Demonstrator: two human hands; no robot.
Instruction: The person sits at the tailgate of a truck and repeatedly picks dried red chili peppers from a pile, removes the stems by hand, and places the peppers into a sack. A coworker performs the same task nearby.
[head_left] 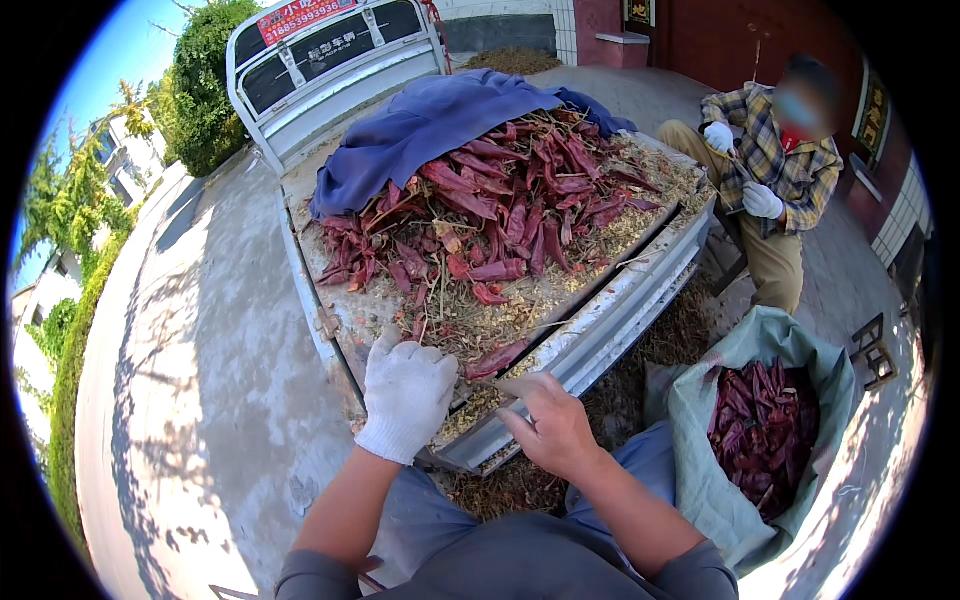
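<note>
One long, dark-red dried pepper lies just below the middle of the head view, on a bed strewn with pale seeds and bits of stalk, and look how it sits: right between the two hands! Its long axis slants from lower left to upper right, so the lower-left end points at the left hand in its white knitted glove, just beside it, with a narrow gap showing. The bare right hand is close too, below and to the right, forefinger near the pepper's underside. Call it for the left by a whisker, at that lower end!

Now the fingers. On the right, thumb and forefinger stand moderately apart, nothing visible between them, not closed on the pepper. On the left, the gloved fingers bend away toward the upper left and the back of the glove hides the tips; whether they grip anything, I cannot tell.

Up the frame, above both hands, rises the big heap of wrinkled red dried peppers, partly under a dark blue cloth. Lower right, apart from the right hand, stands a pale green woven sack with more dark-red peppers inside.
</note>
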